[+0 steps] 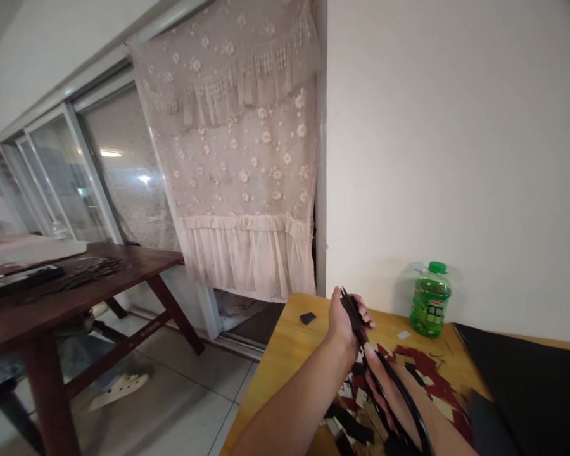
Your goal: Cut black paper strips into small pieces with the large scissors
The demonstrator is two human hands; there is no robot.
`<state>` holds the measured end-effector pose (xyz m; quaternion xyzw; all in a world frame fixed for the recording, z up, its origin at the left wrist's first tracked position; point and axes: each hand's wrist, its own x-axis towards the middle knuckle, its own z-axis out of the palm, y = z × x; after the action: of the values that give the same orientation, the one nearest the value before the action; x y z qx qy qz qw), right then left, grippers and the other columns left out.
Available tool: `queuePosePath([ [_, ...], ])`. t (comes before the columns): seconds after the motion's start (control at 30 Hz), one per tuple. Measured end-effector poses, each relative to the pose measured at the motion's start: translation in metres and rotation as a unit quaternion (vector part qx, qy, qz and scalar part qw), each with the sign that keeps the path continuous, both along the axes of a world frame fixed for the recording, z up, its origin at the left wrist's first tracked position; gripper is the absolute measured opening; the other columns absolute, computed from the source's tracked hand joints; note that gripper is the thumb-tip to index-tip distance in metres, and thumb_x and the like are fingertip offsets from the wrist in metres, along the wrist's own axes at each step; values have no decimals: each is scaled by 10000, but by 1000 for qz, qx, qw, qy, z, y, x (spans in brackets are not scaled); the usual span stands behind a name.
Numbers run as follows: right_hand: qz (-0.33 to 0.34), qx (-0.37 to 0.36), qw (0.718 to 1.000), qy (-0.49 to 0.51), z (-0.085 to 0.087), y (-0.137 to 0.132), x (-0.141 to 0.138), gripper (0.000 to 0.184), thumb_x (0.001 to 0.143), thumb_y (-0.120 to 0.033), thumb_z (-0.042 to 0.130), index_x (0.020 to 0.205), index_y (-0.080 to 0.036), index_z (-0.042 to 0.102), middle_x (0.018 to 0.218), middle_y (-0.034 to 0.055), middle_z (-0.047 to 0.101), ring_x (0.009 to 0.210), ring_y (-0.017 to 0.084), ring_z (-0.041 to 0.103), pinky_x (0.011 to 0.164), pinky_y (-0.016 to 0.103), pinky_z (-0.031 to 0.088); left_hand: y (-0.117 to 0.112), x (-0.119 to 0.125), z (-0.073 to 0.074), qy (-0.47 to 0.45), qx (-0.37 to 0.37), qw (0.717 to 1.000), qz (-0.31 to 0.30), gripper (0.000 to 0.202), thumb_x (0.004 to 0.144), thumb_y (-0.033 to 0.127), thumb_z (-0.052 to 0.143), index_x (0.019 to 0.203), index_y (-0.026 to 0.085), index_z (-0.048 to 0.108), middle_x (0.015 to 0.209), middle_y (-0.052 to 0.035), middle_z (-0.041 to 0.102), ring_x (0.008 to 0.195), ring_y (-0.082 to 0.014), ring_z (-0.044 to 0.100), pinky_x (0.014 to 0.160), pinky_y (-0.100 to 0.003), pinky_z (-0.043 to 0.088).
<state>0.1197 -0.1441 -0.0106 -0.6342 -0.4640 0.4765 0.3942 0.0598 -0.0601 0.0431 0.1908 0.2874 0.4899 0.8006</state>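
Observation:
My left hand (344, 320) is raised over the light wooden table (285, 354), fingers closed round a thin black strip (350, 310) that sticks up past the fingertips. My right hand (384, 392) lies just below and right of it, fingers stretched along a black curved band (408, 405) that runs down toward the lower edge. Whether the band and the strip are one piece, I cannot tell. Under both hands lies a heap of dark red, black and white cut pieces (422, 373).
A green liquid bottle (430, 301) stands by the white wall. A small black piece (307, 318) lies near the table's far left corner. A large black sheet (532, 386) covers the right side. A dark wooden table (52, 297) stands at left, a lace curtain (237, 164) behind.

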Motion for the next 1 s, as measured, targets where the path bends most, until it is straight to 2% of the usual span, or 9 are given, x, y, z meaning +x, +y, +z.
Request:
queuePosePath([
  [0.17, 2, -6, 1000, -7, -3, 3, 3, 575, 704, -760, 335, 545, -211, 393, 422, -40, 343, 362, 87, 303, 336, 210, 274, -1, 0, 0, -4, 6, 1000, 12, 542, 912, 450, 193, 525, 157, 435, 419, 23, 304, 398, -92, 284, 448, -219, 245],
  [0.3, 25, 42, 999, -25, 1, 1, 6, 547, 703, -757, 345, 568, -228, 371, 415, -47, 322, 369, 113, 325, 351, 235, 303, -2, 0, 1, -5, 4, 1000, 15, 533, 908, 465, 206, 530, 159, 425, 422, 25, 303, 399, -90, 295, 452, -215, 243],
  [0.4, 36, 68, 996, -45, 5, -1, 5, 520, 722, -723, 367, 580, -223, 350, 437, -54, 314, 372, 96, 297, 358, 230, 286, -2, 0, 2, 3, 6, 1000, 18, 539, 909, 469, 194, 532, 161, 427, 413, 24, 304, 395, -93, 298, 449, -214, 241],
  [0.6, 13, 27, 999, -26, 6, -1, 2, 550, 680, -742, 367, 556, -206, 366, 469, -40, 330, 396, 79, 282, 361, 213, 249, 0, 0, -1, -15, 3, 1000, 3, 520, 895, 496, 251, 543, 157, 428, 431, 28, 316, 398, -82, 291, 453, -209, 242],
  [0.83, 26, 45, 997, -50, 4, 0, 4, 558, 725, -722, 299, 534, -205, 387, 440, -33, 347, 373, 89, 307, 359, 228, 270, 3, 0, -3, -41, -17, 999, -3, 529, 898, 482, 251, 531, 147, 432, 430, 35, 294, 394, -73, 275, 447, -194, 238],
  [1.0, 28, 58, 996, -65, 5, 0, 5, 555, 720, -728, 318, 533, -211, 387, 429, -33, 355, 360, 95, 320, 355, 235, 289, 4, -1, -3, -38, -35, 999, 4, 526, 894, 489, 267, 520, 152, 418, 421, 48, 252, 379, -69, 247, 432, -185, 219],
])
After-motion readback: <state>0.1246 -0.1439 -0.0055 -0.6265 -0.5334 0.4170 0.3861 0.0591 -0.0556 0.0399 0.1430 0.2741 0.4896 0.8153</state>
